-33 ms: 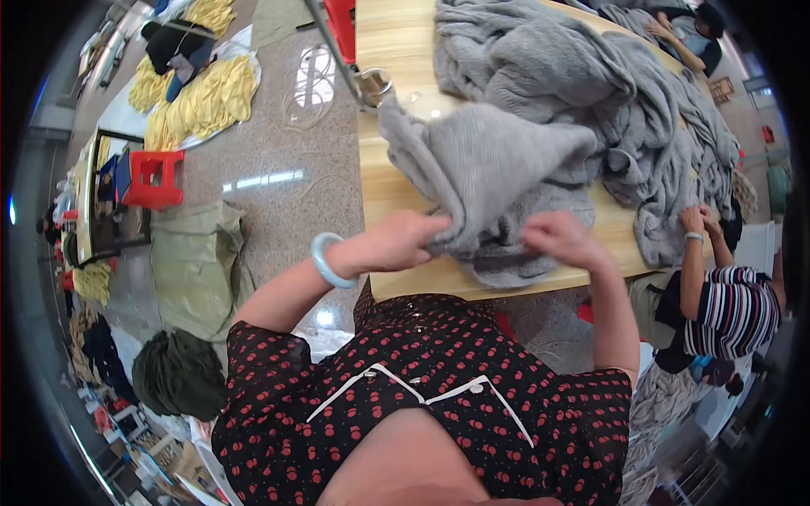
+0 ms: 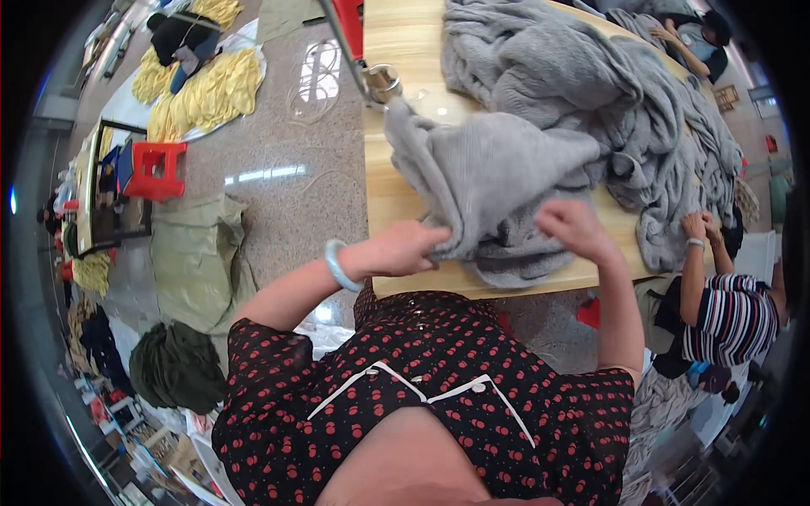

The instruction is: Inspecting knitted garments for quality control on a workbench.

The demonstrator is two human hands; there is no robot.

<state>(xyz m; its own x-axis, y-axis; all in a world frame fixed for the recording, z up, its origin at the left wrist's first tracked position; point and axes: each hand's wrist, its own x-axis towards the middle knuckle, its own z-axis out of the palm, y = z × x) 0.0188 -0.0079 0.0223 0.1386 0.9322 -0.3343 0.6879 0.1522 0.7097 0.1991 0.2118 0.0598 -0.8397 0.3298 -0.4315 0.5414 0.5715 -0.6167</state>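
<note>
Fabric [image 2: 498, 169], gray and fuzzy, bunched at near edge of pale wood-look table [image 2: 403, 42], pinched in left hand [image 2: 413, 246]. Got right hand [image 2: 575, 226] curled over it, can't tell if gripping anything. Bigger gray pile [image 2: 557, 59] just beyond, metal pole [image 2: 344, 40] by left edge. Off left: red stool [image 2: 157, 169], yellow cloth [image 2: 207, 103], shiny speckled floor [image 2: 291, 198].

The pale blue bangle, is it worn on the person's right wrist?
No, the pale blue bangle circles the wrist of the left hand, which touches the grey plush fabric.
</note>
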